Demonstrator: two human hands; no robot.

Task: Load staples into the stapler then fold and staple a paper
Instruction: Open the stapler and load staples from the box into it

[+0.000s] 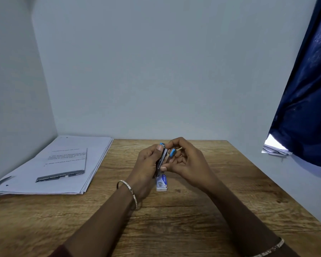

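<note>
While I watch from the head camera, both bare hands meet above the middle of the wooden table (193, 210), toward its far edge. My left hand (146, 164) is clenched around the small metal stapler with blue plastic tips (163, 156), the thumb pressed along its side, holding it nearly upright and lifted off the table. The stapler looks opened out, one blue tip at the top by the left thumb and the other splayed to the right. My right hand (185, 162) pinches at that splayed part with fingertips and thumb; whether it also holds a strip of staples I cannot tell, as the spot is too small and blurred. Just below the hands, flat on the table, lies the small white and blue staple box (162, 184). At the table's far left corner sits a stack of white paper sheets (72, 175), and on top of it a folded printed sheet with a dark band (67, 162) along its near edge. A thin metal bangle (132, 193) circles the left wrist.
</note>
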